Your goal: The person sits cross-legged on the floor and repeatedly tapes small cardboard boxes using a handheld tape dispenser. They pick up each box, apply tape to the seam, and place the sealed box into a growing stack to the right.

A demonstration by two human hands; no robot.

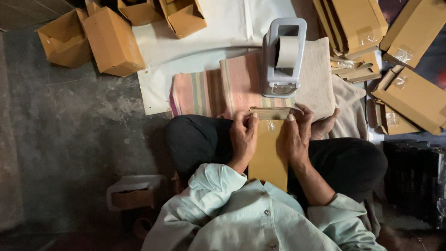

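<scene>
So both hands pinch a flat brown cardboard box (267,153): left hand (242,137) and right hand (293,135) fingers clamp its folded top flap, just below the grey tape dispenser (283,56).

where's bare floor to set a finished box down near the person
The grey floor on the left is bare, bordered by the assembled boxes, the white sheet and the person's knee. The right is crowded with flat cartons. Ahead, the tape dispenser fills the striped cloth.
</scene>
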